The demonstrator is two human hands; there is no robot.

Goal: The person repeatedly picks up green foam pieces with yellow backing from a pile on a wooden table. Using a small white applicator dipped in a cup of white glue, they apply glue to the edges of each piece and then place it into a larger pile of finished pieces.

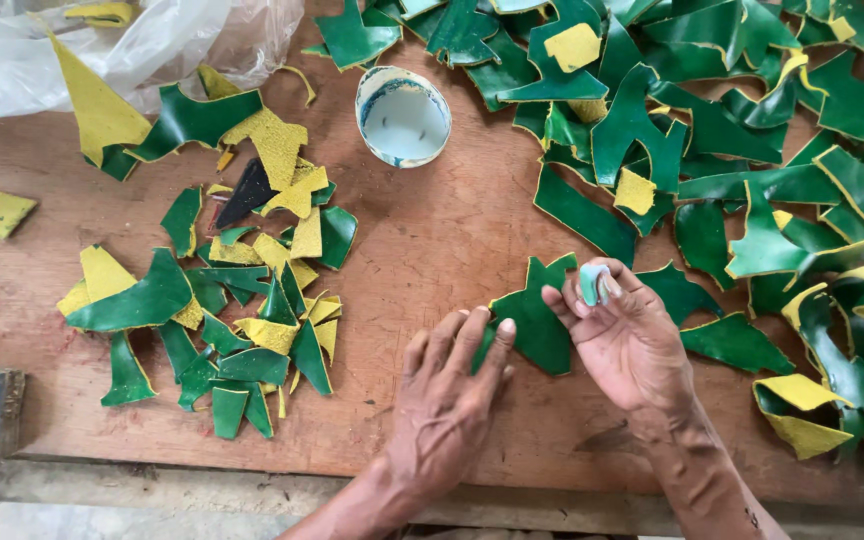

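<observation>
My left hand [449, 395] lies flat on the wooden board, its fingertips pressing the near edge of a green leather scrap [537, 325]. My right hand [627, 335] hovers over the same scrap and pinches a small pale blue-green chunk [592, 284] between thumb and fingers. The scrap is glossy green and irregular, lying flat between the two hands.
A pile of green and yellow-backed leather scraps [242, 300] sits at the left, a larger heap [752, 150] at the right and top. A small white bowl [402, 117] stands at top centre. A clear plastic bag [102, 40] lies top left. The board's front edge [252, 470] runs below.
</observation>
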